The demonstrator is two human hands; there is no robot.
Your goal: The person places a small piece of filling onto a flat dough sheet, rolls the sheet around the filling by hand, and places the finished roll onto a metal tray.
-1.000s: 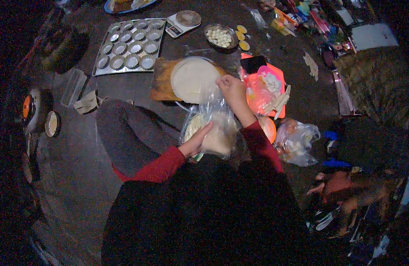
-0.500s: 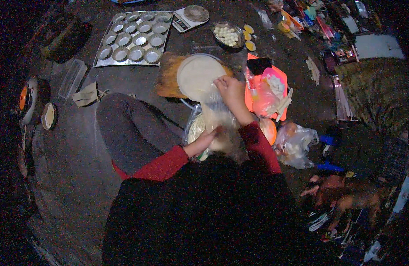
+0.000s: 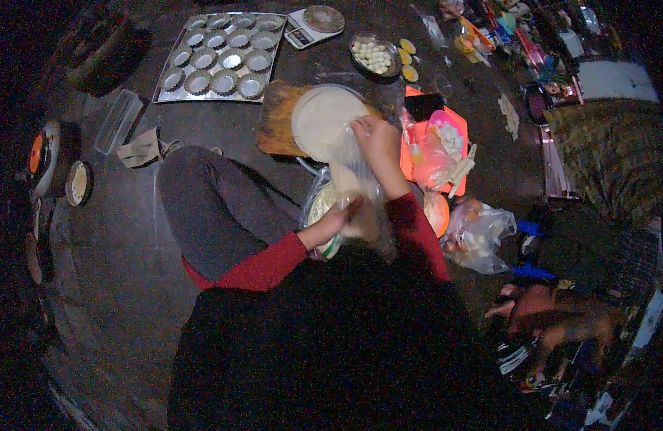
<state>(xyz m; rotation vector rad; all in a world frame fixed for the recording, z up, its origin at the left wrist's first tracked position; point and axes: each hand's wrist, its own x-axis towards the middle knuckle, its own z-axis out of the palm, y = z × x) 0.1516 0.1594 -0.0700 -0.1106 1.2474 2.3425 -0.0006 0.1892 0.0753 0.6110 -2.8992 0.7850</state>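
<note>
Dark floor (image 3: pixel 109 287) serves as the work surface, with the person seated on it, one knee in grey trousers drawn up on the left.

Between the hands hangs a clear plastic bag (image 3: pixel 353 176) with pale dough inside, just in front of the person's chest and near the lower edge of a round pale dough sheet (image 3: pixel 323 122). The right hand (image 3: pixel 374 140) is clenched on the top of the bag, pinching the plastic up over the rim of that sheet. The left hand (image 3: pixel 339 219) is cupped around the bag's lower end, gripping it from below (the fingertips are lost in the plastic).

The dough sheet lies on a wooden board (image 3: pixel 277 126). Just right of the hands sits an orange tray (image 3: pixel 436 136) holding a pink container. Beyond the board are a metal tray of fluted tart moulds (image 3: pixel 220 57), a small kitchen scale (image 3: pixel 313 25) and a bowl of pale balls (image 3: pixel 373 54). A crumpled plastic bag (image 3: pixel 479 233) lies by the right elbow.
</note>
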